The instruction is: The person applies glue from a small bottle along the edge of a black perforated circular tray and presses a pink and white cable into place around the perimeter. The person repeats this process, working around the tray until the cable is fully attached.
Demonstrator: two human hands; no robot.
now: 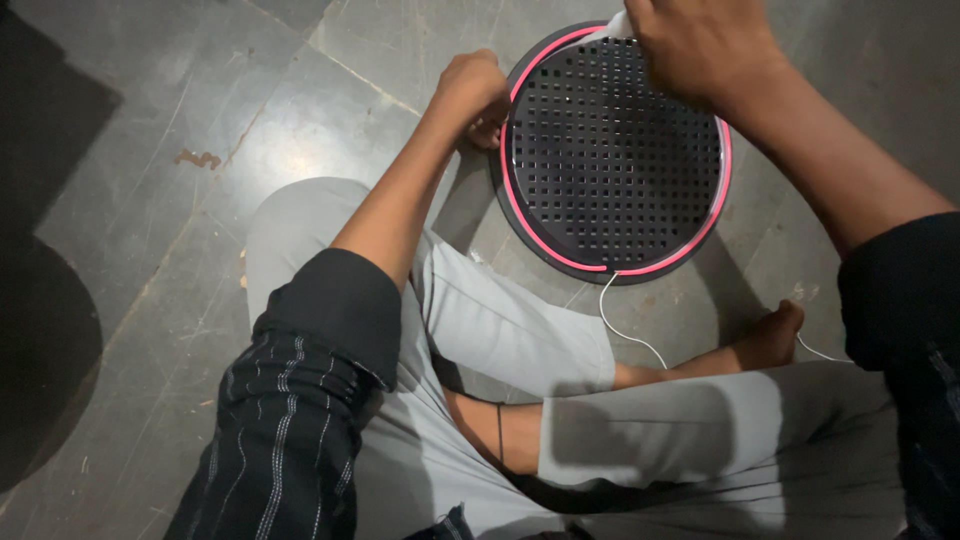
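Note:
A round black perforated panel lies on the floor in front of my crossed legs. A glowing pink light strip runs around its rim. My left hand grips the panel's left edge with the fingers curled over it. My right hand is closed at the panel's top edge, pinching the white end of the strip. A thin white wire trails from the panel's near edge toward my legs.
The floor is grey stone tile with seams and scuff marks. My legs in light grey trousers are folded below the panel, a bare foot to the right. Dark shadow covers the far left.

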